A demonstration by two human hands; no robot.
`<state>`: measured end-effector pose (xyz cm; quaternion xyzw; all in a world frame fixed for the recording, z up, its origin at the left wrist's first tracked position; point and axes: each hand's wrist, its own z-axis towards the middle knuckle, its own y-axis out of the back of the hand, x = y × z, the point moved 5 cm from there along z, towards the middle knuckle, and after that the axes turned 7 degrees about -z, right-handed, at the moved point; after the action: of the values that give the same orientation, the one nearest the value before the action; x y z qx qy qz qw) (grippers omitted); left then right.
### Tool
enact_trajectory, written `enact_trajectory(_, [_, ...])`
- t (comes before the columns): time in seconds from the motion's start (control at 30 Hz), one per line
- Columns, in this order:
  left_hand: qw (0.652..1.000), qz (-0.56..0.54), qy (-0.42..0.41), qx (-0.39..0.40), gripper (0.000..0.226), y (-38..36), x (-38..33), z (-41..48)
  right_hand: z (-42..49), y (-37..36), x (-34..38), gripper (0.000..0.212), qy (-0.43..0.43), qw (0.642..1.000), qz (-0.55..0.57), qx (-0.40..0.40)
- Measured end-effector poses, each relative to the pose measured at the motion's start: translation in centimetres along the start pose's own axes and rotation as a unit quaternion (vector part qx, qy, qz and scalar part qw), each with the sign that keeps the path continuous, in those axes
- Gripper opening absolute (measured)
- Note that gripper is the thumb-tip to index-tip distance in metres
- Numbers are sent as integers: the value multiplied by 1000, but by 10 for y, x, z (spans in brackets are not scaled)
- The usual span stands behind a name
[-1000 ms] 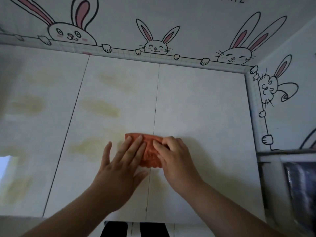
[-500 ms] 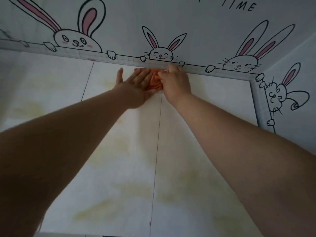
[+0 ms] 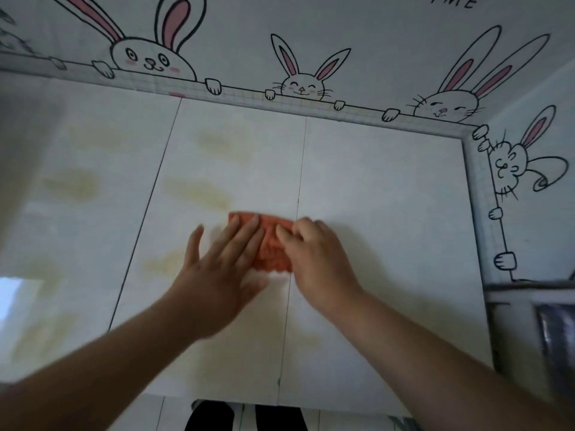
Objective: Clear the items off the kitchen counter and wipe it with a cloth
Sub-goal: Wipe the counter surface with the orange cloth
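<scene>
An orange cloth (image 3: 271, 244) lies flat on the white tiled counter (image 3: 389, 213), near its middle. My left hand (image 3: 222, 269) presses on the cloth's left part with fingers spread flat. My right hand (image 3: 314, 258) presses on its right part, fingers bent over the edge. Both hands cover most of the cloth, so only a strip between them shows. The left hand is blurred.
Yellowish stains (image 3: 199, 191) mark the counter's left and middle tiles. A wall with rabbit drawings (image 3: 300, 85) borders the back and the right side. A dark appliance or rack (image 3: 547, 331) stands at the right edge. The counter's front edge (image 3: 280, 402) is near my body.
Half a second ago both hands held the cloth against the back wall with arms stretched out. Now they have pulled it back toward me to the counter's middle.
</scene>
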<state>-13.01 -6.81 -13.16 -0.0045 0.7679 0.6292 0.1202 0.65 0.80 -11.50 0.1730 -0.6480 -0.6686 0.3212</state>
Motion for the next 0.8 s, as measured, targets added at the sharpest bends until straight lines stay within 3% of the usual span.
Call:
enact_trajectory(0.1, [1000, -8, -7, 4, 67, -9, -17, -39, -35, -3, 18, 47, 5, 999, 19, 32])
enact_trajectory(0.2, [1000, -5, 0, 6, 65, -7, -12, -40, -34, -4, 16, 41, 7, 999, 30, 21])
enact_trajectory(0.5, [999, 36, 16, 5, 65, 24, 50, 82, 92, 5, -25, 8, 0, 998, 5, -56])
enact_trajectory(0.6, [998, 10, 62, 27, 65, 42, 75, 137, 142, 7, -41, 26, -17, 997, -53, -54])
enact_trajectory(0.7, [990, 12, 108, 90, 64, 59, 92, 177, 184, 10, -50, 32, -36, 994, -86, -48])
enact_trajectory(0.8, [987, -12, 120, 106, 64, 63, 96, 187, 204, 4, -52, 33, -74, 992, -99, -34])
